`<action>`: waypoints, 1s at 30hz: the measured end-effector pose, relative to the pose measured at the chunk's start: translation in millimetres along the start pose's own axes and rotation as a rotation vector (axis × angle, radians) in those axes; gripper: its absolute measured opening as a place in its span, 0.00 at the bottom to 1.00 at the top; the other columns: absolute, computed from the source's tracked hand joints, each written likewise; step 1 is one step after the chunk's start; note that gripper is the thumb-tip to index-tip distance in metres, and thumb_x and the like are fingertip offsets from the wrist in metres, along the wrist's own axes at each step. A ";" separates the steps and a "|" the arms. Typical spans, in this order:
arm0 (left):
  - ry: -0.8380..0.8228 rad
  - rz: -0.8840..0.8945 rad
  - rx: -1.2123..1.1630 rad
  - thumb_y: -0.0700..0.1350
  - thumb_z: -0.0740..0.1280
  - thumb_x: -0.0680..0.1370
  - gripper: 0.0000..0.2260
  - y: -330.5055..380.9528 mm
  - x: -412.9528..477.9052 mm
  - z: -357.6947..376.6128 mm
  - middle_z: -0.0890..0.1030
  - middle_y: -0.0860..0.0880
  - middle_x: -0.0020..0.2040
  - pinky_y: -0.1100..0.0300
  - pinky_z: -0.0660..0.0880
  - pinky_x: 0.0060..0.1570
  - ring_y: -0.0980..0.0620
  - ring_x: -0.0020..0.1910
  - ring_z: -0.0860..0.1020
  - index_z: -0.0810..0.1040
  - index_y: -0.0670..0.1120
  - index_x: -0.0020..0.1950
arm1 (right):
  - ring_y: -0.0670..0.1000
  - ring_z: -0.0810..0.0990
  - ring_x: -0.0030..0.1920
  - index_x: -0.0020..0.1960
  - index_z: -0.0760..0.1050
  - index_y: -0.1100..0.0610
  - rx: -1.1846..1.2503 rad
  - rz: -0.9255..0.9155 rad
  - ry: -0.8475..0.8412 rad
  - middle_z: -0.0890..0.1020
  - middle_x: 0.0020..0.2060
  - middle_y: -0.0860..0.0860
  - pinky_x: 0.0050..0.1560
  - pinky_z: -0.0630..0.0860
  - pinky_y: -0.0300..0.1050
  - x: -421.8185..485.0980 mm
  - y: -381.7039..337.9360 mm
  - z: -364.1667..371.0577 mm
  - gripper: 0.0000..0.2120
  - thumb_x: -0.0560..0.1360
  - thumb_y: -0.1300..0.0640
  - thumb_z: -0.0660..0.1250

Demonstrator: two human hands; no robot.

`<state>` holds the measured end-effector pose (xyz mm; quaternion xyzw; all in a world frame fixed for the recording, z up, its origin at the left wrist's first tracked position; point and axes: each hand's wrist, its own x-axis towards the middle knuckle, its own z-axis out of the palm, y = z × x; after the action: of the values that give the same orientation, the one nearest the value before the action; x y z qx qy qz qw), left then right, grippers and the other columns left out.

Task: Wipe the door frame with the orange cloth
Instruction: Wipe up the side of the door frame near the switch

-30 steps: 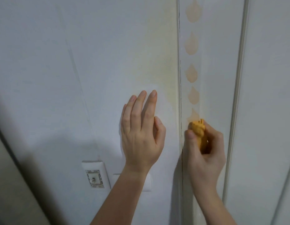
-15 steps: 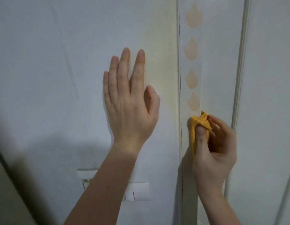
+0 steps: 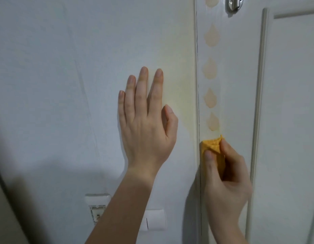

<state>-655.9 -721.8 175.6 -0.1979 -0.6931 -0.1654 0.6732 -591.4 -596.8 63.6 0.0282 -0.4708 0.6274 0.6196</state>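
Head view shows the cloth (image 3: 212, 147), orange and bunched small, pressed against the door frame (image 3: 231, 103) just right of the dark seam (image 3: 198, 85). The right hand (image 3: 226, 178) is clamped on it, thumb over its front and fingers curled behind. Directly above the cloth, a column of pale leaf-shaped marks (image 3: 210, 98) runs up the frame. The left hand (image 3: 146, 125) lies flat and spread on the wall (image 3: 64, 67), holding nothing, well apart from the cloth. Below it sit a switch (image 3: 155, 220) and a socket (image 3: 97, 208). Wiping looks under way; the next stroke probably calls for firm pressure along the strip of marks.
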 end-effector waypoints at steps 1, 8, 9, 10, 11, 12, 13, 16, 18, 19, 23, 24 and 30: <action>-0.001 0.002 0.002 0.55 0.49 0.90 0.28 0.0 -0.1 -0.2 0.58 0.45 0.90 0.43 0.50 0.89 0.44 0.90 0.54 0.57 0.50 0.91 | 0.47 0.85 0.63 0.61 0.84 0.41 0.010 -0.017 -0.016 0.87 0.60 0.45 0.62 0.80 0.36 7.1 -4.6 5.5 0.14 0.77 0.51 0.77; -0.011 -0.005 -0.027 0.56 0.49 0.90 0.28 -0.3 -0.4 -3.8 0.58 0.47 0.90 0.44 0.51 0.89 0.45 0.91 0.53 0.58 0.50 0.90 | 0.43 0.86 0.60 0.60 0.84 0.40 0.003 -0.005 -0.025 0.88 0.56 0.41 0.57 0.80 0.31 26.6 -16.3 7.8 0.09 0.80 0.48 0.75; -0.013 -0.006 -0.033 0.56 0.49 0.90 0.28 -0.7 -0.7 -4.6 0.58 0.47 0.90 0.45 0.50 0.89 0.46 0.91 0.53 0.58 0.50 0.90 | 0.43 0.86 0.61 0.61 0.84 0.39 0.002 0.018 -0.018 0.88 0.58 0.41 0.59 0.79 0.31 16.7 -15.2 7.6 0.11 0.79 0.48 0.76; -0.014 -0.004 -0.035 0.56 0.49 0.90 0.28 -1.2 -0.8 -5.4 0.58 0.47 0.90 0.45 0.50 0.89 0.46 0.91 0.53 0.59 0.51 0.90 | 0.43 0.85 0.63 0.62 0.84 0.38 0.009 0.012 -0.013 0.87 0.60 0.41 0.61 0.79 0.32 12.6 -15.7 10.7 0.13 0.78 0.49 0.76; -0.015 -0.002 -0.030 0.56 0.49 0.90 0.28 -1.1 0.3 -6.0 0.58 0.47 0.90 0.45 0.50 0.89 0.47 0.91 0.53 0.59 0.51 0.90 | 0.44 0.84 0.65 0.63 0.83 0.40 0.012 -0.025 -0.026 0.87 0.61 0.42 0.63 0.78 0.33 16.1 -18.7 16.1 0.15 0.78 0.50 0.76; -0.019 0.000 -0.021 0.56 0.49 0.90 0.28 -0.7 1.0 -6.0 0.58 0.48 0.90 0.45 0.51 0.89 0.47 0.91 0.53 0.59 0.51 0.90 | 0.44 0.83 0.67 0.65 0.84 0.43 0.002 -0.080 -0.054 0.86 0.62 0.43 0.64 0.78 0.33 25.4 -22.2 22.5 0.16 0.78 0.52 0.76; -0.019 -0.002 -0.016 0.56 0.50 0.90 0.28 0.3 2.1 -6.2 0.59 0.48 0.90 0.45 0.51 0.89 0.47 0.91 0.53 0.59 0.51 0.90 | 0.44 0.83 0.67 0.65 0.84 0.46 -0.006 -0.117 -0.084 0.86 0.62 0.43 0.64 0.77 0.33 38.7 -27.8 29.8 0.15 0.79 0.54 0.76; -0.006 -0.034 -0.043 0.56 0.50 0.89 0.28 3.7 7.5 -9.2 0.60 0.49 0.90 0.45 0.52 0.89 0.47 0.90 0.55 0.61 0.51 0.89 | 0.42 0.85 0.61 0.62 0.84 0.45 0.051 -0.063 -0.048 0.88 0.57 0.40 0.58 0.79 0.31 68.8 -39.4 35.7 0.10 0.82 0.52 0.73; 0.003 -0.052 -0.062 0.54 0.54 0.89 0.27 4.9 14.5 -11.2 0.62 0.48 0.89 0.45 0.52 0.89 0.47 0.90 0.56 0.63 0.51 0.89 | 0.40 0.85 0.60 0.61 0.84 0.42 0.040 -0.019 -0.015 0.87 0.57 0.38 0.57 0.80 0.30 58.5 -35.4 28.4 0.08 0.82 0.50 0.72; 0.008 -0.053 -0.061 0.53 0.56 0.88 0.28 4.6 20.1 -11.9 0.62 0.48 0.89 0.45 0.52 0.89 0.46 0.90 0.56 0.64 0.50 0.89 | 0.39 0.85 0.61 0.61 0.84 0.41 0.024 0.005 -0.015 0.87 0.57 0.37 0.58 0.79 0.30 48.1 -32.7 25.8 0.09 0.82 0.49 0.72; 0.035 -0.045 0.000 0.53 0.56 0.88 0.28 4.3 56.3 -10.8 0.61 0.46 0.90 0.44 0.51 0.89 0.43 0.90 0.56 0.62 0.52 0.89 | 0.38 0.83 0.62 0.68 0.81 0.41 -0.016 -0.038 -0.075 0.86 0.61 0.35 0.60 0.78 0.30 49.8 -38.3 39.8 0.18 0.80 0.50 0.75; 0.042 -0.051 0.017 0.54 0.55 0.88 0.28 4.5 63.9 -9.2 0.60 0.46 0.90 0.43 0.52 0.89 0.43 0.90 0.56 0.61 0.53 0.90 | 0.38 0.84 0.61 0.69 0.82 0.44 -0.011 -0.066 -0.096 0.86 0.60 0.36 0.59 0.78 0.29 62.6 -43.8 45.9 0.17 0.80 0.50 0.75; 0.053 -0.071 0.044 0.56 0.51 0.89 0.28 4.6 68.0 -2.7 0.57 0.47 0.91 0.41 0.53 0.88 0.43 0.90 0.54 0.56 0.55 0.91 | 0.40 0.84 0.63 0.67 0.83 0.43 0.001 -0.047 -0.099 0.87 0.59 0.38 0.60 0.79 0.31 71.5 -40.0 38.4 0.15 0.81 0.44 0.73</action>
<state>-652.4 -715.6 243.4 -0.1539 -0.6851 -0.1791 0.6891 -596.8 -575.7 151.4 0.0704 -0.4998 0.6107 0.6102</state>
